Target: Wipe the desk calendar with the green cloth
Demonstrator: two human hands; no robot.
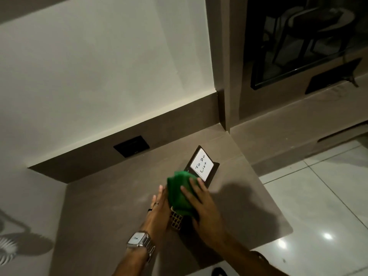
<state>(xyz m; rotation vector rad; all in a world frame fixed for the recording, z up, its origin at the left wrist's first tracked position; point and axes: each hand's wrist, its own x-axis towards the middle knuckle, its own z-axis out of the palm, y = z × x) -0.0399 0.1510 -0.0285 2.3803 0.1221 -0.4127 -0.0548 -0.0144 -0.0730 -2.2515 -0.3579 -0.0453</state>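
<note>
A dark desk calendar [201, 166] stands on the brown desk [111, 206], with a white note reading "To Do List" on its far part and a grid of squares [176, 220] showing at its near end. A folded green cloth [178, 193] lies over its middle. My right hand [203, 212] presses flat on the cloth, fingers spread over it. My left hand [158, 210] rests against the calendar's left side with fingers straight, wearing rings and a silver watch. Much of the calendar is hidden under the cloth and hands.
A black socket plate [131, 146] sits in the low back panel behind the desk. The desk's right edge drops to a glossy tiled floor [322, 200]. A dark screen [298, 40] and a black flat object [332, 76] stand on a ledge at the upper right.
</note>
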